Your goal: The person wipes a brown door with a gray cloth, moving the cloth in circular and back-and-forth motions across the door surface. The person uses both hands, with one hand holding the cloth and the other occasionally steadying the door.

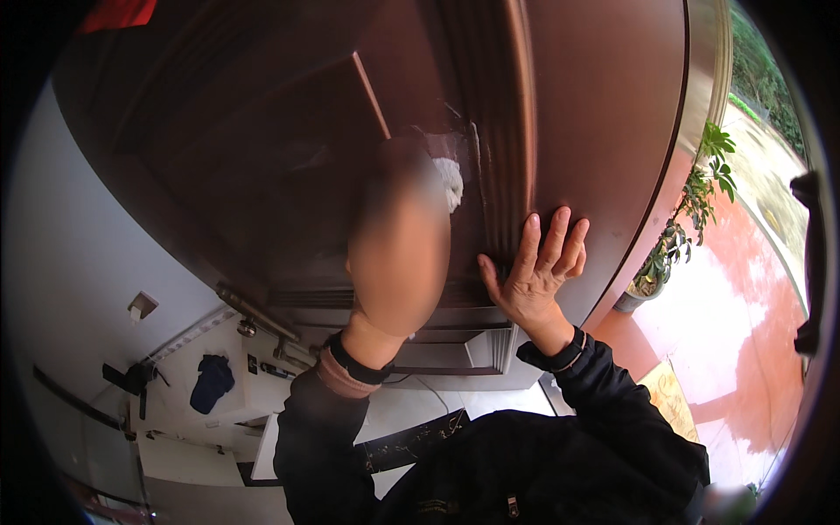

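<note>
A dark brown panelled door [275,170] fills most of the view in front of me. My left hand [400,256] is raised against its recessed panel, mostly blurred, with the fingers hidden. From the hand's right side sticks out a white fluffy cloth [449,184], pressed to the panel beneath the hand. Pale wet-looking streaks show on the wood just above the cloth. My right hand [539,275] rests with spread fingers on the door's flat border, its thumb by the ridged moulding [515,151], holding nothing.
Outside the doorway at right stands a potted plant [646,282] on reddish paving. A door handle [252,315] juts out at lower left. Behind it, a dark blue cap [212,384] lies on a white surface. A wall socket [141,305] holds a white plug.
</note>
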Demonstrator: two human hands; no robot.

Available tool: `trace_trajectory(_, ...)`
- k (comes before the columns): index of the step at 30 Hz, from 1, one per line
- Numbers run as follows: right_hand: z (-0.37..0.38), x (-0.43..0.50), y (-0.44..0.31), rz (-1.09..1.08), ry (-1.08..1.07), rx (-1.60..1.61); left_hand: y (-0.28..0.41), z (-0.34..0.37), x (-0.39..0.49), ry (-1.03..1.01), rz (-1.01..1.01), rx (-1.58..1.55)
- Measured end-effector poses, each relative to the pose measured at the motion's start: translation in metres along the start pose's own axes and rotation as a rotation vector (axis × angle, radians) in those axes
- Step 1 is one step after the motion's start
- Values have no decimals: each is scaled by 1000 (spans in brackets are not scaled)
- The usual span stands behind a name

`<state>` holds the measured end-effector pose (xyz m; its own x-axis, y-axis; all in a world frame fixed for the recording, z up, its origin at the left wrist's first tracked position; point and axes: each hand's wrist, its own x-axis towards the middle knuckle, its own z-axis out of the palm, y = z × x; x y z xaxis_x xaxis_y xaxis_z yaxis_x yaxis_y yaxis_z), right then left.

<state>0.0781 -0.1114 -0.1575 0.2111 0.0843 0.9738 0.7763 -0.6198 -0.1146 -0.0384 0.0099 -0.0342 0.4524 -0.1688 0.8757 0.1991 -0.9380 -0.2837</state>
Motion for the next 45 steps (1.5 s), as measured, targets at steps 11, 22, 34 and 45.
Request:
trace_trajectory(11, -1, 2, 1, -9, 4, 25, 16, -8, 18, 4, 19, 14)
trace_trajectory(22, 1, 0, 1, -11, -5, 19, 12, -1, 8, -55, 5, -86)
trace_trajectory(34, -1, 1, 1, -7, -7, 0, 11, -15, -112, 113, -712, -505)
trace_trajectory(45, -3, 1, 1, 0, -18, 2, 49, -12, -185, -76, -886, -866)
